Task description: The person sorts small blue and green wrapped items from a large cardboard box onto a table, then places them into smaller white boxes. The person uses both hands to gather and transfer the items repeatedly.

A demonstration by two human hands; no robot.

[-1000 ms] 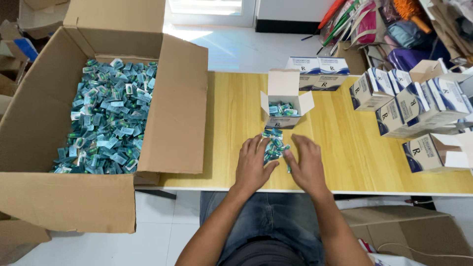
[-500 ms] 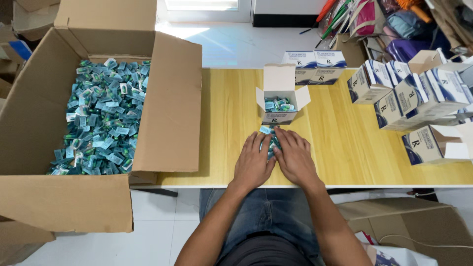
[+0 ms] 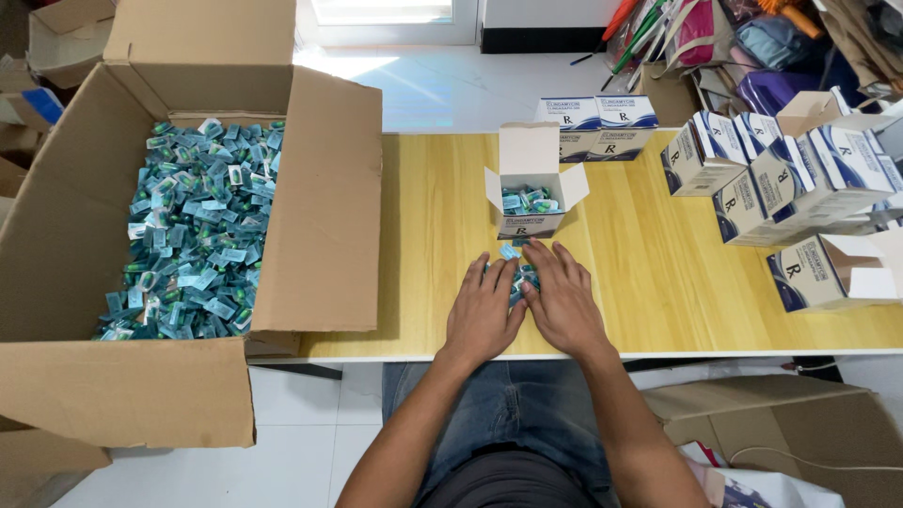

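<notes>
My left hand (image 3: 483,311) and my right hand (image 3: 562,299) lie flat side by side on the yellow wooden table (image 3: 423,245), palms down, pressing together a small pile of teal sachets (image 3: 518,274) that shows only between the fingers. Just beyond the fingertips stands a small open white and blue carton (image 3: 530,199) with its flaps up and several teal sachets inside. To my left a large open cardboard box (image 3: 320,198) holds a deep heap of the same sachets (image 3: 193,235).
Two closed white and blue cartons (image 3: 596,123) stand at the table's far edge. Several more cartons (image 3: 781,179), some open, crowd the right end. Another cardboard box (image 3: 771,414) sits on the floor at my right, and bags and clutter lie beyond the table.
Both hands have slid forward, toward the open carton, and drawn closer together over the sachets. The view has shifted slightly.
</notes>
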